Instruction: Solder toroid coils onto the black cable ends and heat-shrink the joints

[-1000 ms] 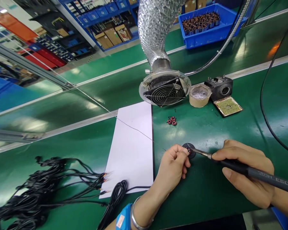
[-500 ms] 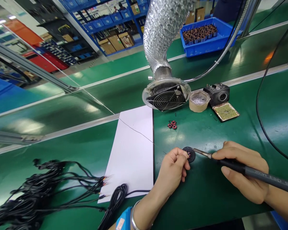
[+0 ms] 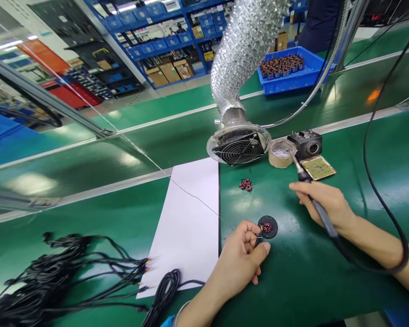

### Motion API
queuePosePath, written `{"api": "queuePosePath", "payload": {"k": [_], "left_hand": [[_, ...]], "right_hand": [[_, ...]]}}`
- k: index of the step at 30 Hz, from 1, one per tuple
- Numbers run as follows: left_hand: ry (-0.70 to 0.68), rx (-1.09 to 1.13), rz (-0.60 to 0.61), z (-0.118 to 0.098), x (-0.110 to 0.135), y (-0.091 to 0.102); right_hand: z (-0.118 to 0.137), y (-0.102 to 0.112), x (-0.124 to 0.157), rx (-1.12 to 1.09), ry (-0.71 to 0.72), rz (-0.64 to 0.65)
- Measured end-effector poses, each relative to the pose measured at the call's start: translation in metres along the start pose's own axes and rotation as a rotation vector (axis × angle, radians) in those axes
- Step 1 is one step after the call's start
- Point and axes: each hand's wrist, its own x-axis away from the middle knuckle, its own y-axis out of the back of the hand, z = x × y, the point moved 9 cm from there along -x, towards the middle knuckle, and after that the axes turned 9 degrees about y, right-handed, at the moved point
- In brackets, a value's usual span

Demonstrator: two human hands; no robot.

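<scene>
My left hand [image 3: 240,259] is closed in a pinch on thin wire ends beside a small black disc [image 3: 267,226] carrying a red coil, which lies on the green bench. My right hand [image 3: 322,202] grips a black soldering iron [image 3: 318,206] like a pen. The iron's tip points up and away, over a round pot of solder dross [image 3: 280,153]. A thin solder wire [image 3: 194,196] runs across the white sheet [image 3: 187,218] toward my left hand.
A fume extractor fan [image 3: 239,147] on a silver flexible duct stands behind the work spot. A black iron stand with a sponge tray [image 3: 311,154] is to its right. Small red coils [image 3: 245,184] lie loose. Black cables [image 3: 64,272] are bundled at left. A blue bin [image 3: 293,68] sits far back.
My right hand lifted the soldering iron off the disc and swung its tip back toward the dross pot. My left hand slid slightly down, still pinching beside the disc.
</scene>
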Motion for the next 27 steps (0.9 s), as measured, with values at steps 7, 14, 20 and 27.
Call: {"api": "queuePosePath", "payload": {"k": [7, 14, 20, 27], "left_hand": [[-0.008, -0.134, 0.025, 0.004, 0.002, -0.007], [-0.171, -0.055, 0.007, -0.011, 0.004, -0.001], [-0.27, -0.028, 0.025, -0.02, 0.011, 0.0], [-0.341, -0.163, -0.046, -0.026, 0.016, 0.0]], "right_hand": [[0.05, -0.056, 0.004, -0.328, -0.018, 0.294], [0.053, -0.052, 0.002, -0.335, 0.076, 0.179], [0.04, -0.046, 0.009, -0.59, -0.247, 0.157], [0.044, -0.063, 0.025, -1.062, -0.613, 0.23]]}}
